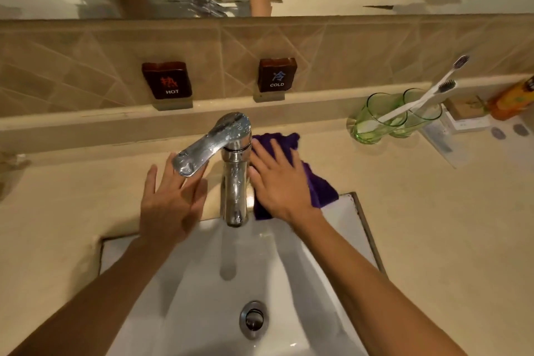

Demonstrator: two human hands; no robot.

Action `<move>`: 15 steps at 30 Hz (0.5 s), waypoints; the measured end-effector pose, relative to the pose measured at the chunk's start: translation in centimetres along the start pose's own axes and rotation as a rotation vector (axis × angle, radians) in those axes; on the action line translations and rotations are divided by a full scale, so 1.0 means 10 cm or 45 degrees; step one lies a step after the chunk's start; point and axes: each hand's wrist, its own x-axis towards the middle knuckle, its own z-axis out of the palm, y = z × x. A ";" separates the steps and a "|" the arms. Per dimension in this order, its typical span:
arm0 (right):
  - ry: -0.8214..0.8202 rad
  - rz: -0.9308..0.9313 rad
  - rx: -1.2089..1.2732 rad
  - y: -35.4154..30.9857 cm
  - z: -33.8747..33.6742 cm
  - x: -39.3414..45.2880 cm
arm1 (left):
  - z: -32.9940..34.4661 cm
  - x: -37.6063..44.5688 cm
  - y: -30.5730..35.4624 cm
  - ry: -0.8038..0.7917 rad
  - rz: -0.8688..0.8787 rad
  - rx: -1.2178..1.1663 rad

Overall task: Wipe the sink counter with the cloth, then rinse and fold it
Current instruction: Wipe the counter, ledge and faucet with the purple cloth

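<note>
Flatly, right hand (277,182) presses cloth (318,188) beside sink (346,211) rim; left hand (170,199) released.

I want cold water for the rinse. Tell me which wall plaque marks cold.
The right-hand plaque, above the purple cloth: blue character, the word COLD. The left plaque has red lettering and reads HOT.

The right hand (277,179) covered much of the purple cloth (318,185); the orange bottle (513,98) was cut off by the frame's edge.
</note>
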 end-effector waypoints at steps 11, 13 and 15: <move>0.082 0.020 -0.029 0.49 -0.06 0.01 | -0.24 0.05 0.16 0.009 0.083 0.220; 0.161 0.145 -0.083 0.82 -0.11 -0.09 | -0.27 0.05 0.18 0.074 0.124 0.193; 0.134 0.213 -0.115 1.04 -0.16 -0.14 | -0.25 0.06 0.18 0.045 0.097 0.209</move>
